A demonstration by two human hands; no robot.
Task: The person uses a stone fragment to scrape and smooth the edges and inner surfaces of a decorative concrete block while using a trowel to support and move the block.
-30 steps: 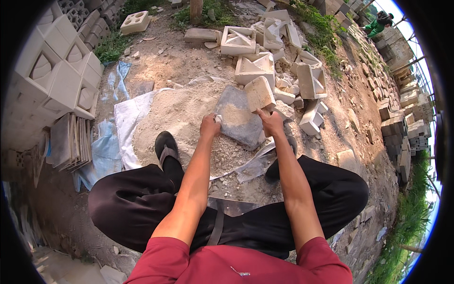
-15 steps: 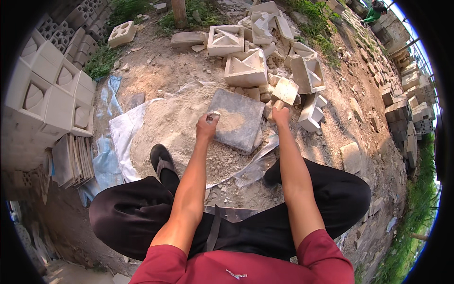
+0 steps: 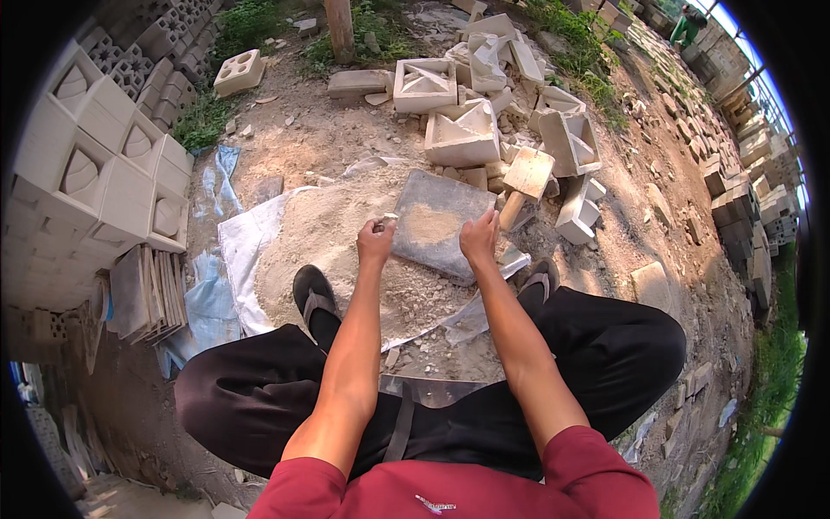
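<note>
My left hand (image 3: 376, 240) is closed round a small pale lump of stone (image 3: 391, 220), just off the left edge of a flat dark grey slab (image 3: 445, 186). Pale dust (image 3: 430, 223) is spread on the slab's middle. At the slab's right side, my right hand (image 3: 480, 238) has its fingers curled; whether anything is in them I cannot make out. Beside it, a wooden mallet (image 3: 529, 173) leans on the rubble, its handle (image 3: 512, 209) slanting down toward me, apart from the hand. Crushed pale material (image 3: 316, 233) lies heaped on a white sheet (image 3: 246, 251) under the slab's left side.
Broken pale blocks (image 3: 462, 134) are piled beyond the slab. Stacked hollow blocks (image 3: 112, 186) and thin boards (image 3: 147, 294) stand at the left. Bricks (image 3: 731, 208) line the right. My sandalled feet (image 3: 316, 290) flank the heap; a wooden post (image 3: 339, 30) rises at the back.
My right hand has let go of the mallet's handle and moved left to the slab's right side. The mallet stays on the rubble. My left hand still holds the lump.
</note>
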